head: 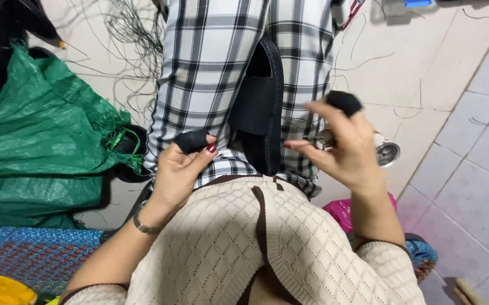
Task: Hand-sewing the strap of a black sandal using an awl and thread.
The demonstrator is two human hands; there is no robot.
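A black slip-on shoe (261,107) stands wedged between my knees, against my black-and-white checked trousers (210,62). My left hand (182,166) rests just left of the shoe. It has a black cloth cover on the forefinger and its thumb pressed against that finger, with nothing seen between them. My right hand (340,147) is raised to the right of the shoe and blurred by motion. It also wears a black fingertip cover, and its thumb and fingers are pinched toward the shoe. Whether they pinch a thread or needle cannot be made out.
A green woven sack (41,141) lies on the left, with loose black threads (137,34) on the pale floor behind it. A round metal object (388,152) sits behind my right hand, a pink bag (340,212) below it. Grey floor tiles (470,186) lie to the right.
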